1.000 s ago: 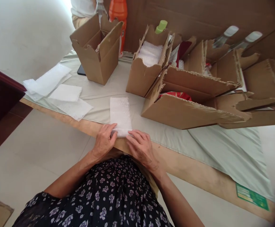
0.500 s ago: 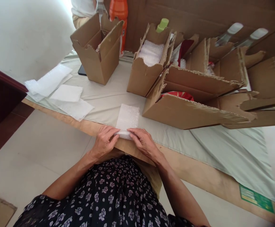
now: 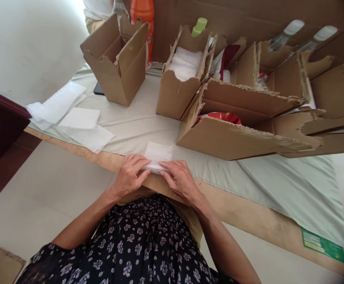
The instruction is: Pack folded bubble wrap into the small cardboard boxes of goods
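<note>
A white bubble wrap sheet [image 3: 159, 151] lies at the table's front edge, its near end rolled or folded over. My left hand [image 3: 132, 172] grips the left end of that fold between thumb and fingers. At the other end my right hand [image 3: 180, 177] pinches it the same way. Whether anything is wrapped inside the fold is hidden. The flat part of the sheet extends away from me on the pale green cloth [image 3: 130, 130].
Loose white sheets [image 3: 80, 118] lie to the left. A cardboard box [image 3: 115, 75] stands behind, beside an orange bottle [image 3: 144, 23]. Another box [image 3: 172, 96] holds folded bubble wrap. A long box [image 3: 242, 142] with a red packet stands right. Clear bottles [image 3: 287, 35] stand behind.
The fold has advanced along the bubble wrap, so the flat part beyond my fingers is shorter. Both hands stay at its two ends. The view has shifted slightly.
</note>
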A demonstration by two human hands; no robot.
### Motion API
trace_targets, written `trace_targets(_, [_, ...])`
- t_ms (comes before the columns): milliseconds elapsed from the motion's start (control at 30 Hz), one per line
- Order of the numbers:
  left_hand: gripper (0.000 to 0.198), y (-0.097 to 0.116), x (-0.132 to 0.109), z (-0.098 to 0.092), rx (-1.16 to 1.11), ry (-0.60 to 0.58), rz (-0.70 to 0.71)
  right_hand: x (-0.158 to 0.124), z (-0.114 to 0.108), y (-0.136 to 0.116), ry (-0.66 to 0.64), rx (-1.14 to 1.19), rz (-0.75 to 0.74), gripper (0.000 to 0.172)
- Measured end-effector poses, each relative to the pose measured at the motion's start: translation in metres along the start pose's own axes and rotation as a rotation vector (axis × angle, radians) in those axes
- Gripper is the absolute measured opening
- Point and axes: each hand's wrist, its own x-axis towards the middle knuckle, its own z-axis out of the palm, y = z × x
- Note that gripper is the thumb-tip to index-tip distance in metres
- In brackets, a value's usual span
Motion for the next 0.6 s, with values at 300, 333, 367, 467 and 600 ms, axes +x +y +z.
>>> trace_targets(300, [0.028, -0.02, 0.038, 0.024, 0.069, 0.065, -0.243, 0.011, 0.006, 0.001, 0.046, -0.216, 0.02, 0.034])
trace_targets(333, [0.03, -0.018, 0.037, 0.022, 0.017, 0.116, -0.277, 0.015, 0.007, 0.003, 0.046, -0.17, 0.057, 0.033])
trace_targets(367, [0.033, -0.014, 0.034, 0.018, -0.059, 0.166, -0.328, 0.018, 0.007, 0.006, 0.06, -0.121, 0.104, 0.032])
trace_targets(467, [0.042, 0.005, 0.016, 0.006, -0.435, 0.219, -0.584, 0.019, 0.007, 0.006, 0.169, 0.062, 0.253, 0.029])
trace_targets(600, [0.049, 0.034, 0.0, 0.01, -0.994, 0.057, -0.782, 0.006, 0.007, -0.014, 0.222, 0.421, 0.376, 0.027])
